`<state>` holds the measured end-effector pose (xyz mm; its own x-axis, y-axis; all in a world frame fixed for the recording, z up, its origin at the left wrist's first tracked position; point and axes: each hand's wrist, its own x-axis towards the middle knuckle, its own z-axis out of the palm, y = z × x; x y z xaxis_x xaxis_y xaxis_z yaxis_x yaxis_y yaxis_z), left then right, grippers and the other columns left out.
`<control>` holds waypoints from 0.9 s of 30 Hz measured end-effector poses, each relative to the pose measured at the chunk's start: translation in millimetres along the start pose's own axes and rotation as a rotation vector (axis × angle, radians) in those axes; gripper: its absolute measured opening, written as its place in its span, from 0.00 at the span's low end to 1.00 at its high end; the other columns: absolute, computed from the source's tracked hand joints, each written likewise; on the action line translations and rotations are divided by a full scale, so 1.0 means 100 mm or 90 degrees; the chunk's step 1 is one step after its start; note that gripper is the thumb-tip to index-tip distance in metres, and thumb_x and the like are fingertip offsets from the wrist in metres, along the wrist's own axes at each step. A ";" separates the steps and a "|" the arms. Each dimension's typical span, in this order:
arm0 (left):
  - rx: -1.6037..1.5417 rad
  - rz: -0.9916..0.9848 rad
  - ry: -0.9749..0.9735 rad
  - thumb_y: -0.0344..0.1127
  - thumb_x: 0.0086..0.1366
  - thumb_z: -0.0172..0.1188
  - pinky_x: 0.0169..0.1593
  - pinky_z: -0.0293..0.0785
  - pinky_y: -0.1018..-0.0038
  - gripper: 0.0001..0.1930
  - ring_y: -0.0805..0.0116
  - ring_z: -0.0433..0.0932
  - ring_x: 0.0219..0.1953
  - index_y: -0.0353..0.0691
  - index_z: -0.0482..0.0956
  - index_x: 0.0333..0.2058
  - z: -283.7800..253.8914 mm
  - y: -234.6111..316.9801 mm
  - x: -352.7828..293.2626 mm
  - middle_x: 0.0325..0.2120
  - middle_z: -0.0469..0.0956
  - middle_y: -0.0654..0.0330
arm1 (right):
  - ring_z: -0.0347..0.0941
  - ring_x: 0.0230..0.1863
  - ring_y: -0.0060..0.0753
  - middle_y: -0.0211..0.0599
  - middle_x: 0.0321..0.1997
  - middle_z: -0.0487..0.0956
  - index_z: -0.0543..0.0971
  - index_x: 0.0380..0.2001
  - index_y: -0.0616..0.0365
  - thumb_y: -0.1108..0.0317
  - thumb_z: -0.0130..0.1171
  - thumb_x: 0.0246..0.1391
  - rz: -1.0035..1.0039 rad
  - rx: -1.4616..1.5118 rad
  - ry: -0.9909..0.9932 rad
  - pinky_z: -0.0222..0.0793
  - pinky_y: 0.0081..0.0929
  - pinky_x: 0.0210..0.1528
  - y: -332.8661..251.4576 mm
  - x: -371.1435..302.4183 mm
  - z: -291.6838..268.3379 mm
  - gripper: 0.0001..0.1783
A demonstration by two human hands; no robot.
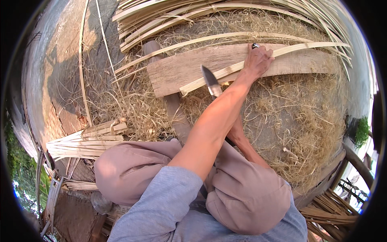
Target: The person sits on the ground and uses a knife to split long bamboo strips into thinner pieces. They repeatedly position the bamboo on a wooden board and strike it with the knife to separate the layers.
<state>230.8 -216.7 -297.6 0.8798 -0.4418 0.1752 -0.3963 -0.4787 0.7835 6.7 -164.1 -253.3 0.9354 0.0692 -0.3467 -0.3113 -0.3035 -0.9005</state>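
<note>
A long, pale, flat bamboo strip lies slightly bowed across a weathered wooden plank. A pointed grey steel knife blade stands tip-up against the strip's near edge.

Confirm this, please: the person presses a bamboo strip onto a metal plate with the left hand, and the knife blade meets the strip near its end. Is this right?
Not quite. The head view shows the left hand pressing the bamboo strip onto a wooden plank, not a metal plate. The rest holds: the knife blade meets the strip near its end.
</note>
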 end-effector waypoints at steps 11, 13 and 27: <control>-0.012 0.003 -0.009 0.44 0.70 0.62 0.64 0.60 0.41 0.11 0.52 0.80 0.44 0.45 0.82 0.42 0.04 -0.01 -0.04 0.33 0.78 0.55 | 0.84 0.49 0.45 0.56 0.44 0.86 0.81 0.48 0.66 0.66 0.67 0.55 -0.098 -0.001 0.058 0.78 0.46 0.50 -0.18 0.00 0.13 0.19; 0.006 0.004 -0.020 0.44 0.70 0.62 0.62 0.61 0.44 0.11 0.53 0.79 0.44 0.45 0.82 0.42 0.00 0.01 0.00 0.33 0.78 0.55 | 0.84 0.51 0.48 0.56 0.47 0.85 0.81 0.49 0.66 0.65 0.67 0.55 -0.073 -0.077 -0.050 0.77 0.46 0.52 -0.17 0.03 0.01 0.20; 0.027 0.023 0.054 0.43 0.65 0.67 0.64 0.63 0.40 0.11 0.53 0.81 0.44 0.44 0.82 0.40 0.09 -0.08 -0.11 0.34 0.80 0.56 | 0.81 0.53 0.56 0.57 0.52 0.83 0.80 0.52 0.62 0.56 0.62 0.60 0.117 -0.014 -0.094 0.76 0.47 0.53 0.23 -0.09 0.00 0.24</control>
<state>221.9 -215.0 -310.9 0.8833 -0.3937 0.2544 -0.4371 -0.4957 0.7505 -8.6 -172.2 -271.3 0.8286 0.1484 -0.5399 -0.4687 -0.3438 -0.8137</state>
